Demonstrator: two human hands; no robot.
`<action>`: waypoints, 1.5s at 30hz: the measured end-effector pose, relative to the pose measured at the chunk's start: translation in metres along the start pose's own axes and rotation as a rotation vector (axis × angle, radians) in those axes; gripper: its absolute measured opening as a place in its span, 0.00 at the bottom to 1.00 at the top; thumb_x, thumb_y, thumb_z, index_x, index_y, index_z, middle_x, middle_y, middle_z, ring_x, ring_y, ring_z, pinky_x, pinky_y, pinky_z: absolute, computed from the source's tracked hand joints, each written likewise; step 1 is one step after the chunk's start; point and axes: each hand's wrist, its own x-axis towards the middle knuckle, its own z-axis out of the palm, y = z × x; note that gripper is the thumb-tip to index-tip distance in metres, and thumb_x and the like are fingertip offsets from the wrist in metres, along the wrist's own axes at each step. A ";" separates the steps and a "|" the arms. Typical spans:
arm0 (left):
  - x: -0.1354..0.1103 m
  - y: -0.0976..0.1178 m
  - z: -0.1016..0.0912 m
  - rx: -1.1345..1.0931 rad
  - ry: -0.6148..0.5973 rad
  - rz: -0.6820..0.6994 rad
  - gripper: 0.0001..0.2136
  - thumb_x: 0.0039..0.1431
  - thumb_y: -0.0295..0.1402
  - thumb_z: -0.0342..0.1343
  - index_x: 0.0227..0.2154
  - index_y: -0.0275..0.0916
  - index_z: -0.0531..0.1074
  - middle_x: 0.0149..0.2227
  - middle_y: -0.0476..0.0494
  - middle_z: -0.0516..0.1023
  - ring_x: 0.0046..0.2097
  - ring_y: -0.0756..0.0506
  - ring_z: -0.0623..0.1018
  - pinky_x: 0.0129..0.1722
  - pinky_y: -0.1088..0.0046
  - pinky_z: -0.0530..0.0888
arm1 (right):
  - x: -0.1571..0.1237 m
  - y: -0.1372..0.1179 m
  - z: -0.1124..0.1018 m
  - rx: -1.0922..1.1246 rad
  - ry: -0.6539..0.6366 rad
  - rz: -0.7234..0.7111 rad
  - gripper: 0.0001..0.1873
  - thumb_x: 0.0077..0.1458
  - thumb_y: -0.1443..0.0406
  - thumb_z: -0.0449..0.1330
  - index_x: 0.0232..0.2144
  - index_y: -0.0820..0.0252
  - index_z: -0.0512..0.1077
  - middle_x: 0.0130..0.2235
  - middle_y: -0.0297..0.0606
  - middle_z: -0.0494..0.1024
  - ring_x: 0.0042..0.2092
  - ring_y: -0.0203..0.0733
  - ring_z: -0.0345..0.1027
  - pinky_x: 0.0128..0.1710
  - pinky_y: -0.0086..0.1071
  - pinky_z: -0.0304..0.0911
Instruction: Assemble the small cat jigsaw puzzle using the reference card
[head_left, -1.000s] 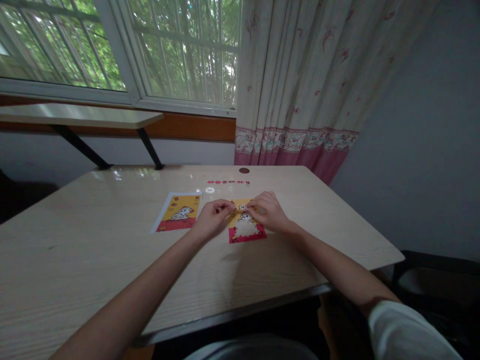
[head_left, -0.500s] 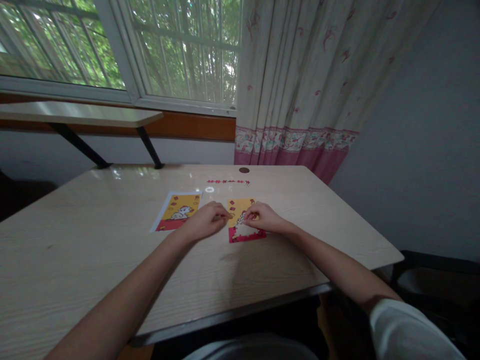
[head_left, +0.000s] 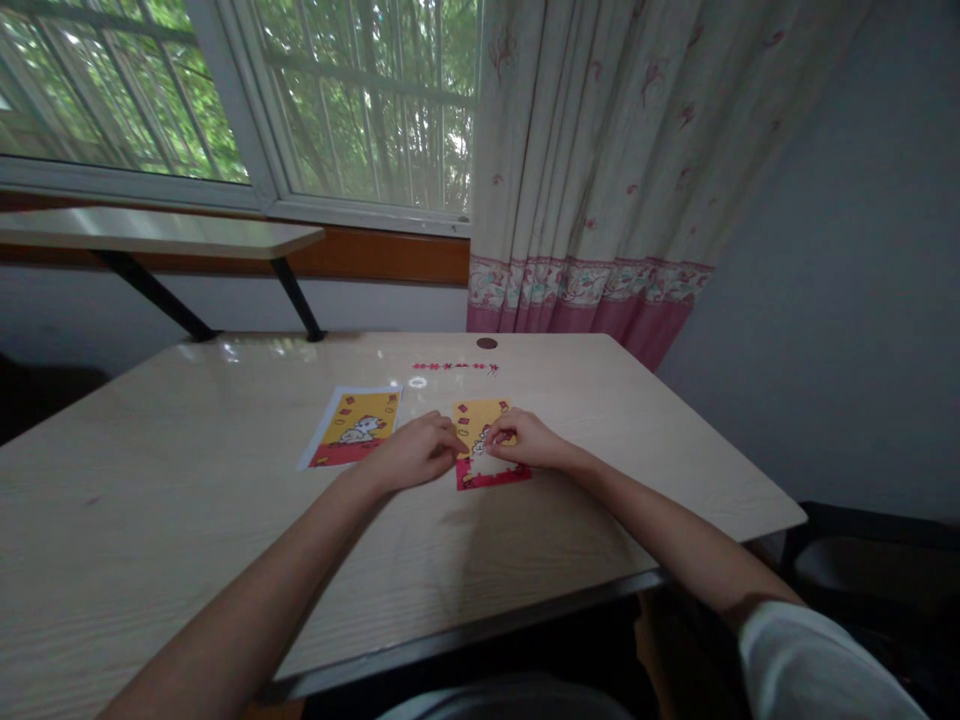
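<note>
A yellow and red picture card [head_left: 480, 420] with a white animal lies flat on the wooden table [head_left: 187, 520]. My left hand [head_left: 415, 453] rests closed at the card's left edge, fingers curled against it. My right hand [head_left: 525, 442] sits on the card's middle right, fingertips pinched together on its surface; what they pinch is too small to see. A second, similar picture sheet [head_left: 352, 427] with a white border lies to the left, apart from both hands.
A red patterned strip [head_left: 455, 367] and a small white ring [head_left: 418, 382] lie farther back on the table, near a round brown hole cap [head_left: 487, 343]. A shelf [head_left: 150, 232] runs under the window. A pink-hemmed curtain [head_left: 592, 200] hangs at the back right.
Both hands slid toward me from the card's top to its middle. The upper part of the card now shows.
</note>
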 end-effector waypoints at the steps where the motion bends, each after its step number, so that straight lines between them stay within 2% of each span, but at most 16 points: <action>1: 0.000 0.001 -0.001 0.009 -0.003 0.002 0.13 0.50 0.23 0.50 0.32 0.41 0.78 0.31 0.43 0.75 0.36 0.45 0.72 0.38 0.69 0.69 | 0.000 0.000 0.000 0.000 0.005 -0.002 0.01 0.47 0.68 0.63 0.26 0.60 0.76 0.32 0.36 0.79 0.35 0.37 0.70 0.39 0.30 0.61; 6: 0.000 0.002 -0.001 0.068 -0.026 0.024 0.12 0.51 0.24 0.49 0.30 0.40 0.77 0.30 0.43 0.74 0.35 0.45 0.71 0.37 0.68 0.68 | 0.000 0.000 0.001 -0.048 0.032 -0.028 0.02 0.48 0.68 0.63 0.28 0.60 0.75 0.32 0.36 0.79 0.35 0.37 0.70 0.40 0.31 0.60; 10: 0.000 0.001 0.001 0.086 -0.042 0.038 0.11 0.51 0.23 0.49 0.30 0.39 0.77 0.30 0.43 0.74 0.36 0.45 0.71 0.38 0.68 0.67 | -0.001 0.004 0.002 -0.102 0.047 -0.120 0.02 0.50 0.68 0.61 0.29 0.60 0.75 0.33 0.36 0.78 0.37 0.37 0.69 0.43 0.32 0.59; 15: 0.001 0.004 0.001 0.081 -0.032 0.028 0.11 0.50 0.23 0.49 0.29 0.39 0.76 0.30 0.43 0.74 0.36 0.44 0.71 0.38 0.67 0.68 | -0.003 -0.002 -0.002 -0.202 -0.020 -0.222 0.04 0.51 0.69 0.60 0.31 0.58 0.75 0.32 0.35 0.77 0.38 0.38 0.68 0.46 0.34 0.57; 20: 0.001 0.007 -0.001 0.098 -0.030 0.021 0.11 0.50 0.23 0.50 0.30 0.39 0.76 0.30 0.42 0.74 0.36 0.44 0.71 0.38 0.67 0.68 | -0.002 -0.006 -0.003 -0.184 -0.027 -0.223 0.04 0.51 0.69 0.60 0.30 0.60 0.76 0.32 0.37 0.77 0.37 0.38 0.68 0.45 0.33 0.57; 23: 0.001 0.006 -0.001 0.116 -0.037 0.021 0.12 0.50 0.23 0.49 0.32 0.39 0.77 0.32 0.41 0.74 0.36 0.43 0.71 0.37 0.67 0.68 | 0.007 0.005 -0.006 -0.122 0.012 -0.159 0.06 0.53 0.67 0.59 0.31 0.62 0.77 0.33 0.38 0.78 0.37 0.37 0.68 0.43 0.30 0.58; 27: 0.001 0.005 0.000 0.182 -0.053 0.033 0.12 0.52 0.24 0.49 0.32 0.38 0.76 0.32 0.41 0.74 0.38 0.43 0.71 0.38 0.67 0.68 | 0.033 0.034 -0.020 -0.167 0.039 0.080 0.10 0.53 0.70 0.58 0.36 0.63 0.77 0.34 0.37 0.78 0.35 0.35 0.67 0.38 0.27 0.59; 31: 0.001 0.010 0.000 0.249 -0.073 0.031 0.10 0.52 0.25 0.49 0.31 0.38 0.75 0.32 0.42 0.73 0.37 0.43 0.71 0.38 0.67 0.68 | 0.058 0.059 -0.032 -0.371 0.034 0.192 0.17 0.54 0.70 0.55 0.47 0.62 0.73 0.41 0.42 0.76 0.41 0.39 0.67 0.44 0.29 0.58; 35: 0.001 0.013 -0.001 0.242 -0.059 0.038 0.11 0.52 0.24 0.49 0.35 0.37 0.75 0.33 0.42 0.74 0.38 0.43 0.71 0.39 0.66 0.68 | 0.068 0.065 -0.032 -0.540 -0.029 0.251 0.19 0.58 0.66 0.52 0.52 0.57 0.69 0.44 0.44 0.74 0.46 0.43 0.66 0.47 0.32 0.57; 37: 0.002 0.013 -0.001 0.224 -0.050 0.045 0.13 0.52 0.24 0.48 0.38 0.38 0.75 0.34 0.41 0.73 0.38 0.43 0.71 0.39 0.66 0.68 | 0.066 0.064 -0.033 -0.570 -0.022 0.263 0.18 0.59 0.64 0.52 0.51 0.56 0.70 0.44 0.45 0.73 0.46 0.43 0.66 0.47 0.33 0.57; 40: 0.002 0.013 0.001 0.187 -0.044 0.046 0.15 0.51 0.23 0.49 0.39 0.39 0.75 0.34 0.41 0.73 0.38 0.43 0.71 0.39 0.66 0.69 | 0.058 0.061 -0.039 -0.586 -0.010 0.262 0.13 0.58 0.64 0.54 0.43 0.59 0.74 0.43 0.44 0.75 0.46 0.43 0.66 0.46 0.32 0.57; 45: 0.002 0.011 0.005 0.184 -0.050 0.041 0.16 0.51 0.23 0.49 0.39 0.40 0.76 0.33 0.41 0.73 0.37 0.43 0.71 0.38 0.66 0.69 | 0.030 0.058 -0.058 -0.575 -0.047 0.256 0.06 0.53 0.67 0.60 0.31 0.62 0.77 0.36 0.41 0.78 0.40 0.40 0.69 0.41 0.28 0.58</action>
